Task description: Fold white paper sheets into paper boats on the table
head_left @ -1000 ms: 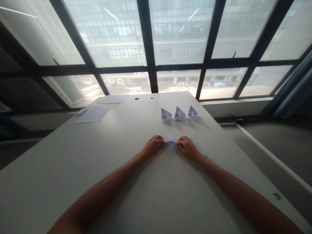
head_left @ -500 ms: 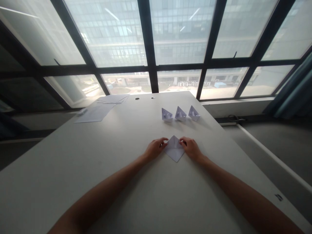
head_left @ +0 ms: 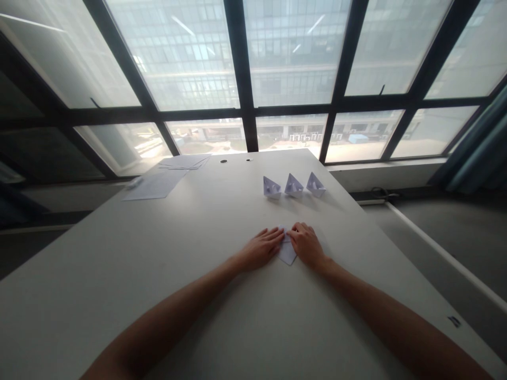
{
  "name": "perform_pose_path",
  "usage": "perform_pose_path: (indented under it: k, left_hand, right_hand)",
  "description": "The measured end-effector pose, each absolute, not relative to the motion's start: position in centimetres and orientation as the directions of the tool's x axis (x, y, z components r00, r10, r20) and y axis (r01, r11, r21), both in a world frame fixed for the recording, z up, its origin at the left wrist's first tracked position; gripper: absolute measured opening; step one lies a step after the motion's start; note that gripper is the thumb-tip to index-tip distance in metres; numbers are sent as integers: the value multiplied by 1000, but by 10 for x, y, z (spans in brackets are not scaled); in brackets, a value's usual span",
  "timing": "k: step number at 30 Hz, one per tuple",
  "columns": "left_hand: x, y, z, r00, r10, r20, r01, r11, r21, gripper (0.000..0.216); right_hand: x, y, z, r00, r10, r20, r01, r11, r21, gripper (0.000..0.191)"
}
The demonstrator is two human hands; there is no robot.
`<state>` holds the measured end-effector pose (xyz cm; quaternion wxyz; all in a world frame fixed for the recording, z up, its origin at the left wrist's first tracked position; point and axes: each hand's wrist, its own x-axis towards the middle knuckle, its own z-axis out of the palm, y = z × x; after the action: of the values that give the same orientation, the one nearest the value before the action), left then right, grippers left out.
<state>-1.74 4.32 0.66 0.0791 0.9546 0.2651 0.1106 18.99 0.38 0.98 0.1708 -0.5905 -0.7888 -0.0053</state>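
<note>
A folded white paper (head_left: 288,254) lies on the table between my two hands, its lower point facing me and much of its upper part covered by fingers. My left hand (head_left: 263,247) rests flat on its left side, fingers stretched out and close together. At the right edge, my right hand (head_left: 306,241) has its fingers curled with the tips pressed on the paper. Beyond the hands stand three folded paper boats in a row: a left one (head_left: 272,188), a middle one (head_left: 293,186) and a right one (head_left: 316,184).
The white table (head_left: 190,232) reaches to the windows. Flat paper sheets (head_left: 154,184) lie at its far left. Two round holes are near the far edge, and a small dark mark (head_left: 454,321) is by the right edge. A blue curtain (head_left: 459,153) hangs at right.
My left hand has gone from pinching the paper's left corner to lying flat over that side, further right. Less of the paper shows now. The right hand has barely moved; the boats stay put.
</note>
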Motion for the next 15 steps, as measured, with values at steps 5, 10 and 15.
perform_pose_path:
  k: [5, 10, 15]
  left_hand:
    - [-18, 38, 5, 815, 573, 91, 563, -819, 114, 63]
    - [-19, 39, 3, 801, 595, 65, 593, -804, 55, 69]
    - [-17, 39, 3, 785, 614, 86, 615, -788, 13, 62]
  right_hand:
    - [170, -9, -5, -308, 920, 243, 905, 362, -223, 53]
    - [169, -12, -9, -398, 907, 135, 883, 419, -212, 75]
    - [167, -18, -7, -445, 887, 121, 857, 461, -231, 86]
